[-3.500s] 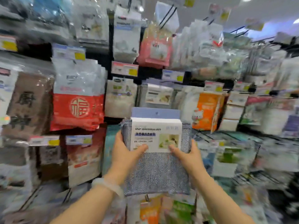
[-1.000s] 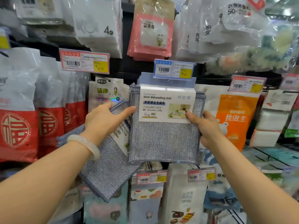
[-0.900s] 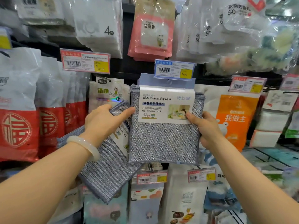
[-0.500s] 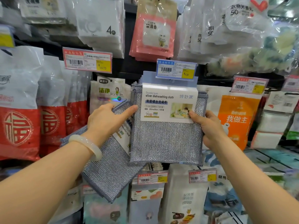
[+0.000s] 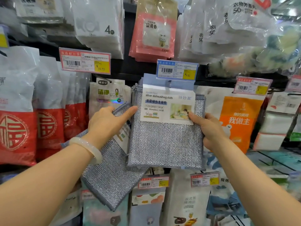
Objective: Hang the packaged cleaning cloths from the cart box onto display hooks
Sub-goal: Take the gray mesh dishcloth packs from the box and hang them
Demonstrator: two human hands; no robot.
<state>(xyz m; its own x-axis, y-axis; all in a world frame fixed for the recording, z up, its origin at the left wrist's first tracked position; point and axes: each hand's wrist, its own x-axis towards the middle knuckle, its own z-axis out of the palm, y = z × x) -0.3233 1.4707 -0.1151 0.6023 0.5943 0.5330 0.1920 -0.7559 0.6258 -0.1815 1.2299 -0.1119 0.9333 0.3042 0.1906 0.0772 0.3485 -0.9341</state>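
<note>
A pack of silver mesh dishwashing cloths [image 5: 164,144] with a white label and blue header card sits upright at the display hook [image 5: 169,82], just under a blue price tag [image 5: 177,70]. My right hand [image 5: 206,129] pinches its right edge, thumb on the label. My left hand [image 5: 107,123] grips a second, tilted mesh cloth pack [image 5: 110,175] to the left and lower, with the index finger touching the upright pack's left edge. More packs seem stacked behind the front one.
Hanging goods crowd all around: red-and-white bags [image 5: 32,119] at left, a beige pouch [image 5: 109,95] behind my left hand, an orange pack [image 5: 236,121] at right, pink pouches [image 5: 154,30] above, price tags [image 5: 84,61] and more packs below.
Earlier I held one stack with both hands away from the shelf. Over the last second the pack at the hook rose slightly and my hands barely shifted.
</note>
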